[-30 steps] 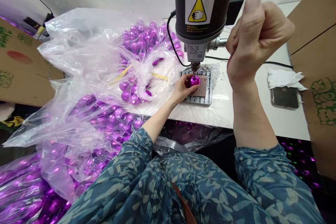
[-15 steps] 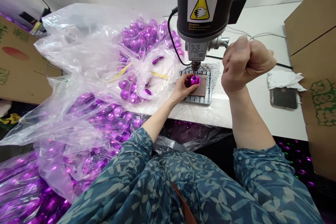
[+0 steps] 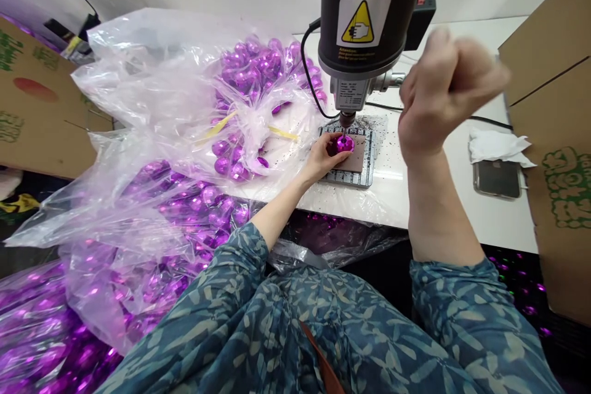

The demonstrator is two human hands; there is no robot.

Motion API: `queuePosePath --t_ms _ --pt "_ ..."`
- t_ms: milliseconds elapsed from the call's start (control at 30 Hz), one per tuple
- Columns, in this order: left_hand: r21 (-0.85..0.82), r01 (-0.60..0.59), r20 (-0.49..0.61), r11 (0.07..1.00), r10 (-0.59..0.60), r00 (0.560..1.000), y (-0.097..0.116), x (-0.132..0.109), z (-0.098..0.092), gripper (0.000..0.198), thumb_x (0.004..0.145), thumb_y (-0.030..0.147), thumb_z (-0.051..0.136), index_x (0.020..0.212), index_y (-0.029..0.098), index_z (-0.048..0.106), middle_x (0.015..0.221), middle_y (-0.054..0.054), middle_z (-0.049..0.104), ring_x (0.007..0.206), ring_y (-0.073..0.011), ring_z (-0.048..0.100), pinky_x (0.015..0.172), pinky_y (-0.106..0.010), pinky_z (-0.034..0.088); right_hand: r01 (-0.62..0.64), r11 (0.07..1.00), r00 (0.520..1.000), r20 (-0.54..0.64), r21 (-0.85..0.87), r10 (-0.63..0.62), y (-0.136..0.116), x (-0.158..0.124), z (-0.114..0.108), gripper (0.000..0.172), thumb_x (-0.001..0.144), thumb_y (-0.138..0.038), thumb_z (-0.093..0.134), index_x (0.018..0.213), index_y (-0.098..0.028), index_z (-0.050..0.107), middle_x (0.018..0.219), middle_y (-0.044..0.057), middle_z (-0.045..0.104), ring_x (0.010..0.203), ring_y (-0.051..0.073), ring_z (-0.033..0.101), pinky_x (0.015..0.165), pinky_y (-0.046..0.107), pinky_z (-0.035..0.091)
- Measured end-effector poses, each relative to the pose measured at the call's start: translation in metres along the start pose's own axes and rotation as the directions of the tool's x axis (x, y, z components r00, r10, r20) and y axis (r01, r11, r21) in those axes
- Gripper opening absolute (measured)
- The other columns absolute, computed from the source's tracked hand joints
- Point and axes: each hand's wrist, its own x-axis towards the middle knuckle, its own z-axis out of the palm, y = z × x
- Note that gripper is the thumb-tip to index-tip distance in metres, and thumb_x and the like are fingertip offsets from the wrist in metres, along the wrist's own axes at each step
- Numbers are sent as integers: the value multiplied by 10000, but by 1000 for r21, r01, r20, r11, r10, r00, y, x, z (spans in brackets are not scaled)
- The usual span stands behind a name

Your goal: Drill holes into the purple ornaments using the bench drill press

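Note:
My left hand pinches a shiny purple faceted ball between thumb and fingers. The ball rests on a brown board upon the metal base of a small bench drill press. Just above it is the chuck, its thin bit reaching the dark hole at the ball's top. My right hand is closed in a fist at the end of the side shaft, on the press's feed handle. The fingers cover the handle itself, and motion blurs the hand.
Clear plastic bags with many purple balls spread over the left side. Dark shavings litter the base. At right lie a phone and white tissue; cardboard boxes stand beside them. A cable runs behind the press.
My right hand has moved up and slightly right with the handle. My left hand keeps the ball in place under the bit. The view has shifted slightly.

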Motion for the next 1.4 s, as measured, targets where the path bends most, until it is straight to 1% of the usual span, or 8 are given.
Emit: queuePosePath --t_ms 133,333,400,567,733,833,1000,1400 --pt "11 19 -8 1000 -19 1000 5 0 3 545 872 270 972 1350 173 729 1344 -131 812 1180 -244 785 1029 -370 632 -11 996 998 -63 93 17 -7 54 36 606 1074 -101 473 612 -239 106 520 -60 42 424 19 149 536 307 54" --pt "115 -71 -40 991 76 996 34 -32 -16 449 872 297 973 1259 200 766 1267 -107 806 1114 -237 768 961 -371 637 -123 988 980 -148 89 136 5 80 49 589 1001 61 319 582 -268 69 579 -47 -132 406 41 6 489 358 -20" --pt "143 -101 146 985 80 986 52 -56 -34 385 899 356 958 1219 221 793 1224 -87 803 1044 -223 766 915 -364 641 -133 987 976 -161 86 146 3 78 48 605 1013 38 331 571 -271 56 570 -45 -136 389 44 0 471 371 -29" --pt "206 -176 614 963 13 789 78 -102 -73 410 861 419 1016 1199 253 855 1113 -66 826 980 -262 794 912 -397 644 -147 986 973 -167 79 158 -6 77 47 596 1034 25 311 555 -237 71 542 -41 -80 342 23 64 428 336 -16" --pt "188 -37 46 982 29 999 49 -37 -105 217 1128 400 668 1061 239 797 951 -40 802 831 -177 735 805 -311 624 -130 988 978 -151 82 141 -12 75 46 608 1035 31 328 550 -232 73 549 -41 -71 333 1 85 413 313 -31" --pt "413 123 -279 902 -3 960 26 38 -116 205 1083 140 615 1157 198 797 1150 -108 821 1101 -247 769 1065 -376 612 -102 990 983 -141 93 115 -18 69 43 610 1021 34 403 574 -229 83 535 -50 -11 353 -12 145 418 273 9" --pt "796 354 -258 491 -254 932 10 112 -121 522 965 10 681 1476 114 700 1605 -277 657 1548 -396 611 1300 -510 482 -74 990 996 -32 118 78 -32 58 32 581 1013 -12 479 575 -230 165 512 -57 88 375 6 210 434 275 56" --pt "755 391 -262 526 -304 916 -3 104 -145 455 1051 126 612 1498 134 701 1520 -204 759 1440 -339 702 1246 -457 520 -25 976 998 -49 216 37 -16 63 33 634 993 -14 545 569 -231 127 497 -62 66 334 20 218 388 263 28"
